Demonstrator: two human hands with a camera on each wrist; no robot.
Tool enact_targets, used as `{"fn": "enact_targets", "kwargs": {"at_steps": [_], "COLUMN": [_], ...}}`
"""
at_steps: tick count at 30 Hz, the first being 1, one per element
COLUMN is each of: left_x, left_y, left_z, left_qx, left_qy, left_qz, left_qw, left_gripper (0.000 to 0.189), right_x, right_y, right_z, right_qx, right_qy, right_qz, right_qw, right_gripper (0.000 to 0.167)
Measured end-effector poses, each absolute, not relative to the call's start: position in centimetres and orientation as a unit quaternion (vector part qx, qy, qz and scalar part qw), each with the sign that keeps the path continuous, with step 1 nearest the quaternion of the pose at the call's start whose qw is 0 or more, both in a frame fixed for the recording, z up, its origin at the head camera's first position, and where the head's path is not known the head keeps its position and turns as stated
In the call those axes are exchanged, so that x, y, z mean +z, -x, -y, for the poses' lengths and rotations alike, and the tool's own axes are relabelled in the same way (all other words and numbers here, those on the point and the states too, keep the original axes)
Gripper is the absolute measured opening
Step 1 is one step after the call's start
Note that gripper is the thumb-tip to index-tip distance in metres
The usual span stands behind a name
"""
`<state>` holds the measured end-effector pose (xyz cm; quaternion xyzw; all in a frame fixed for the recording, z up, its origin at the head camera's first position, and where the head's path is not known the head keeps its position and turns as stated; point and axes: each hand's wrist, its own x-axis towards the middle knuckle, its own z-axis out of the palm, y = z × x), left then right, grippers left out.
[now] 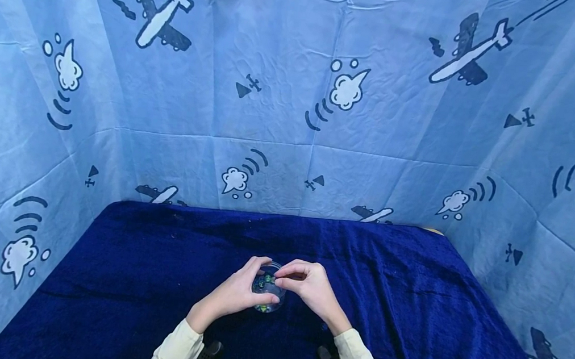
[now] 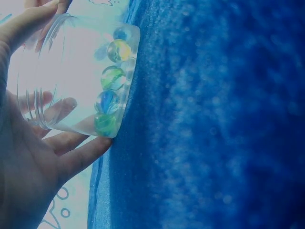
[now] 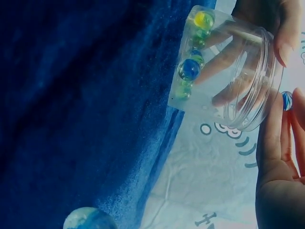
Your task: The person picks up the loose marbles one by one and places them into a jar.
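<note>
A clear plastic jar (image 2: pixel 71 71) stands upright on the cloth, with glass marbles (image 2: pixel 113 77) in green, blue and yellow at its bottom. My left hand (image 1: pixel 236 292) grips the jar from the side, thumb and fingers spread around its wall. At the jar's mouth, my right hand (image 1: pixel 311 284) pinches a blue-and-white striped marble (image 3: pixel 287 100) between thumb and fingertips. Another marble (image 3: pixel 90 219), pale and blue, lies on the cloth close to the right wrist camera, cut off by the frame's lower edge.
Dark blue velvety cloth (image 1: pixel 167 260) covers the table, with folds on the right side. Light blue curtains (image 1: pixel 273 104) printed with planes and clouds hang behind and on both sides. Small dark devices (image 1: pixel 211 352) sit under both wrists.
</note>
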<state>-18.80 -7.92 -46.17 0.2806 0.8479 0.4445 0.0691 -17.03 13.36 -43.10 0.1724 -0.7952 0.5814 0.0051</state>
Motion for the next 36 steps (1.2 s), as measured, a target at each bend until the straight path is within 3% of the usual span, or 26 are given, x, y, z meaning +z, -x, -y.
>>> {"fn": "enact_targets", "kwargs": {"at_steps": [36], "left_x": [-46.09], "left_y": [18.89], "left_z": [7.84], "left_qx": [0.445], "left_qy": [-0.273], "left_qz": [-0.85], "left_qw": [0.075], "left_gripper": [0.083], "right_x": [-42.89], "right_y": [17.34], "right_z": [-13.59], "right_qx": [0.573], "right_qy": [-0.189], "right_qz": [0.797], "right_qw": [0.003], "right_gripper": [0.012]}}
